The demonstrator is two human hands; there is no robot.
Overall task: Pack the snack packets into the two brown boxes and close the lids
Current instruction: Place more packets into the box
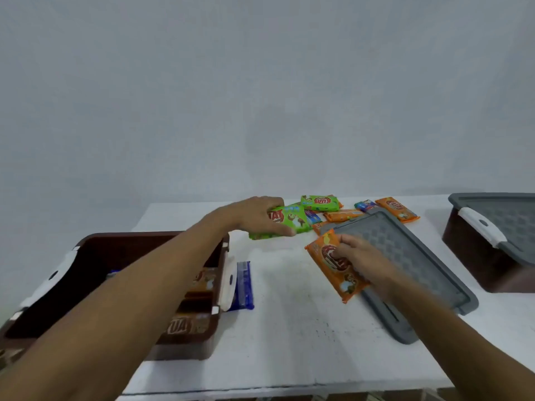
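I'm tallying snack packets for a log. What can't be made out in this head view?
Head view only:
- The open brown box: the left forearm crosses it, hiding its packet count.
- The second brown box: cut off by the right edge; its fitted grey lid hides the contents.
- The back packets: overlapped by the left hand, the green packet and the loose grey lid.
- The orange packet: print blurred, partly under the right hand.

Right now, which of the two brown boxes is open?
The left brown box: it has no lid and packets show inside. The right brown box wears its grey lid.
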